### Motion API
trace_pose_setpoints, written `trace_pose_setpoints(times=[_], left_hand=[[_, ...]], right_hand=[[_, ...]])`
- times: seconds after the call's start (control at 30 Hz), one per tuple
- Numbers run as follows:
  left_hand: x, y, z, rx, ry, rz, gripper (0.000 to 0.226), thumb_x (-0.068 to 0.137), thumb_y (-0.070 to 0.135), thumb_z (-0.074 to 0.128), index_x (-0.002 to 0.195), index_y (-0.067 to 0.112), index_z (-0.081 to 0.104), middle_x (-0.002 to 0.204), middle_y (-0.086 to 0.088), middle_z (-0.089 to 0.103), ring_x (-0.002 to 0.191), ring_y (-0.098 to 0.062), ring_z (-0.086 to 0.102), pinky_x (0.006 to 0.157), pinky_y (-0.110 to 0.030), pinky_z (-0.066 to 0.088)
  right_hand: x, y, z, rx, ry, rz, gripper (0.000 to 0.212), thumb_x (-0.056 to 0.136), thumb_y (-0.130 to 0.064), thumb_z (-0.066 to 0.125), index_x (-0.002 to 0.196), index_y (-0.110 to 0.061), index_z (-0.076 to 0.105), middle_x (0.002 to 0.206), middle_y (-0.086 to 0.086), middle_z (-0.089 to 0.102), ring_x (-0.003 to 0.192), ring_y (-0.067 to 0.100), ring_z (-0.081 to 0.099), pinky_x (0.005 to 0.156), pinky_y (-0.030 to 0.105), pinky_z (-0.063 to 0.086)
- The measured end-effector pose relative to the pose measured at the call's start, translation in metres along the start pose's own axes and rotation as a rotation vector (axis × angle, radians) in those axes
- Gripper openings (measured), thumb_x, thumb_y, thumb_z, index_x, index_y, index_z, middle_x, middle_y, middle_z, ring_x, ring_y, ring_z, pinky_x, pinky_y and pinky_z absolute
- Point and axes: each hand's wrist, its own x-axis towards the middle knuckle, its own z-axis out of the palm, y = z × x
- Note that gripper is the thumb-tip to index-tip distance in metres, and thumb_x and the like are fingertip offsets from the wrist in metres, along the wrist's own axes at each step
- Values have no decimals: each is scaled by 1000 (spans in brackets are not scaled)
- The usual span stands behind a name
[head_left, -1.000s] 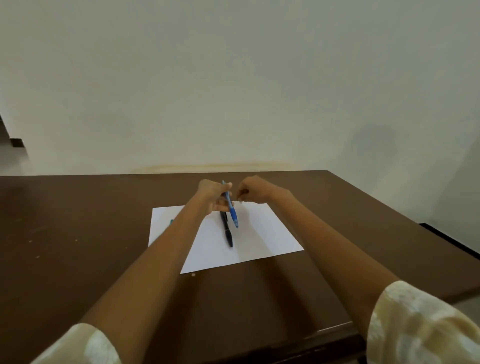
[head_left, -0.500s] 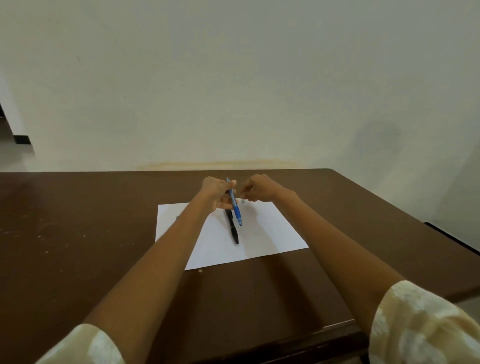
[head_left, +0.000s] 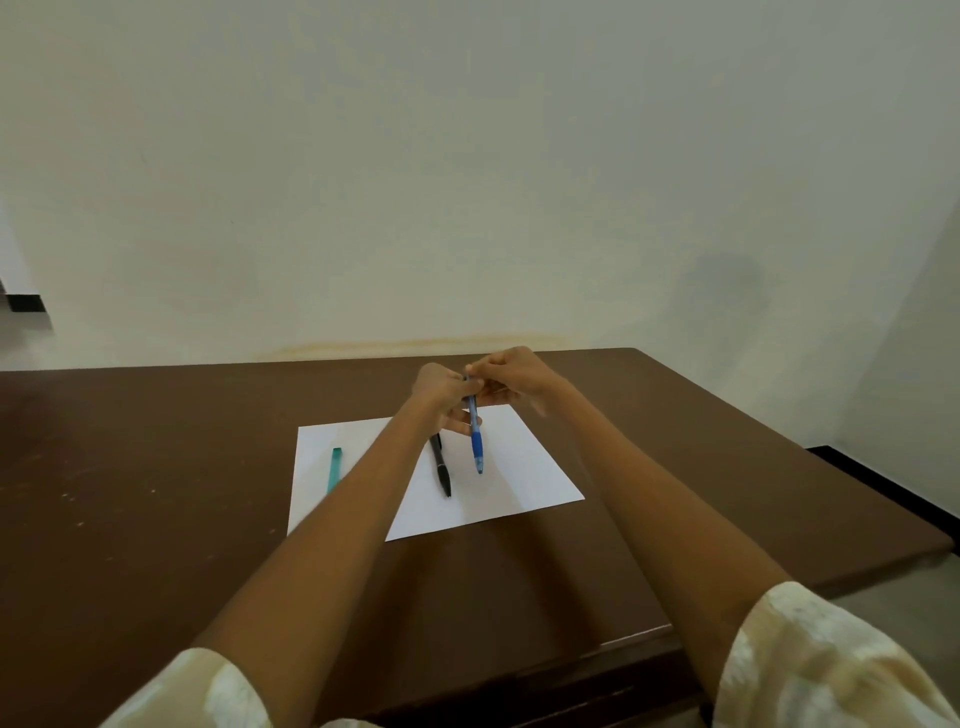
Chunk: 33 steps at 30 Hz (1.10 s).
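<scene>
A blue pen (head_left: 476, 441) hangs tip-down above a white sheet of paper (head_left: 524, 478) on the brown table (head_left: 156, 493). My left hand (head_left: 441, 397) grips its upper barrel. My right hand (head_left: 511, 376) pinches the pen's top end with its fingertips, touching the left hand. A black pen (head_left: 441, 470) lies flat on the paper just left of the blue one. A teal pen (head_left: 334, 470) lies on the paper's left part, its lower end hidden behind my left forearm.
The table's far edge meets a pale wall (head_left: 467, 182). Its right edge (head_left: 883, 499) drops off to the floor. The near edge (head_left: 623, 644) runs beneath my forearms.
My right hand has closed in on the top of the blue pen and now pinches it. The pen has swung more upright. The teal pen has come into view beside my left forearm.
</scene>
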Motion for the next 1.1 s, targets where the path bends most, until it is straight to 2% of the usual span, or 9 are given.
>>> trace_pose_setpoints(times=[0.1,0.2,0.37,0.5,0.57,0.67,0.77,0.9,1.1], left_hand=[[-2,1,-1,7,-15,-2,26,88,14,62,104,-6,58,93,-20,63,71,-33,64,47,-35,53],[-1,1,-2,-15,-31,-16,33,88,15,63,111,-7,58,99,-22,64,76,-35,64,50,-37,54],[8,-3,-1,-29,-14,-39,34,88,14,62,114,-8,56,109,-25,63,88,-39,65,66,-43,55],[16,-10,0,-27,-9,-89,31,88,13,62,111,-8,56,101,-20,61,89,-40,65,68,-43,55],[19,-14,0,-47,-3,-99,30,88,13,63,110,-7,57,98,-19,60,81,-37,65,65,-42,55],[24,-16,-2,-100,19,-93,23,88,13,62,104,-3,57,86,-14,59,65,-29,63,63,-40,54],[29,-17,-6,-119,23,-93,18,90,14,60,99,-1,56,80,-11,57,63,-26,60,69,-40,53],[32,-19,-9,-111,23,-93,19,90,14,60,102,-1,57,80,-10,57,64,-26,60,73,-41,54],[30,-22,-8,-117,26,-108,22,89,14,61,104,-2,58,82,-10,57,63,-27,61,67,-41,53]], right_hand=[[4,-4,2,70,50,95,26,86,-9,64,103,11,66,99,25,70,73,25,71,72,28,60],[8,-5,6,152,89,185,19,83,-8,63,94,7,67,92,20,69,78,29,70,77,33,59],[13,3,11,257,100,235,12,86,-7,61,78,1,65,74,12,68,55,19,70,50,23,56],[24,17,11,303,179,275,15,89,-8,58,79,1,63,76,13,67,59,20,67,47,23,56],[32,25,5,163,217,284,16,89,-9,60,89,6,66,86,19,69,67,24,67,57,27,58],[41,42,-4,-353,290,237,20,86,-12,65,94,6,70,90,18,72,77,26,70,80,36,59],[44,53,-4,-639,261,161,20,86,-13,65,97,2,72,98,16,73,91,28,70,88,39,56],[47,53,2,-891,194,85,20,87,-12,63,102,-4,73,104,11,72,94,26,67,84,35,55],[53,56,1,-927,157,37,18,86,-12,65,99,-6,74,103,8,73,94,23,67,81,31,52]])
